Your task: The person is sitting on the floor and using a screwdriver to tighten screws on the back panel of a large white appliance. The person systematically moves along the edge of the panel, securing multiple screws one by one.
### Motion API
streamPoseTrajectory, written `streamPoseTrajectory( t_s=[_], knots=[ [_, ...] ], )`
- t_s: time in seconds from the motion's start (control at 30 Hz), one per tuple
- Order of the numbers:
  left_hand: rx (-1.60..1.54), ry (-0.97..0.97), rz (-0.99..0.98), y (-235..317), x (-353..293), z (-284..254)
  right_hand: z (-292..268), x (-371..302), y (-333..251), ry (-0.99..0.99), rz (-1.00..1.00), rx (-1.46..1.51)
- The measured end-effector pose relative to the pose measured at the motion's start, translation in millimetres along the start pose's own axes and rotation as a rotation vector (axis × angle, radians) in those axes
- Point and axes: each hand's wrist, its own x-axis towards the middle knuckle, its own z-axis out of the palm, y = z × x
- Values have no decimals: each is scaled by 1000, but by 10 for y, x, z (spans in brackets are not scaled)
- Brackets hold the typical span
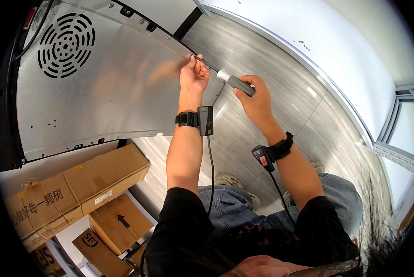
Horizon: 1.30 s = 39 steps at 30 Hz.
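Observation:
In my right hand [256,98] is a screwdriver [242,86] with a grey handle and a white collar. Its dark shaft slants up and left to the edge of a large silver metal panel [110,106]. My left hand [195,76] is at that edge, palm turned up, with its fingers curled in beside the shaft's tip. Whether those fingers pinch the shaft or a small screw is too small to make out. Along the panel's upper edge sit several screws and dark brackets. Round vent slots [66,45] are cut into its far left part.
Long cardboard boxes [84,177] are stacked at the lower left, below the panel. A white shelf with a metal frame [308,55] curves along the right. Cables [210,175] hang from the devices strapped to both wrists. Grey wood-look flooring [234,129] lies beneath.

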Motion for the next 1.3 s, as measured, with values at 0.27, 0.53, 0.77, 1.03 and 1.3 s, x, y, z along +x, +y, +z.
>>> streamPoseTrajectory(
  t_s=[0.27, 0.53, 0.77, 1.03, 1.3],
  knots=[
    [-19, -10, 2, 10, -33, -16, -7, -16, -86, 3, 24, -6],
    [-8, -22, -20, 32, -23, -28, 3, -29, -99, 71, -37, -101],
    [53, -10, 5, 23, -33, -9, 38, -75, -216, 106, -139, -118],
    [83, -23, -31, 14, -53, -35, 39, -125, -175, 78, -343, -190],
    [239, -86, 113, -87, -63, -142, 72, -144, -172, 73, -306, -142]
  ],
)
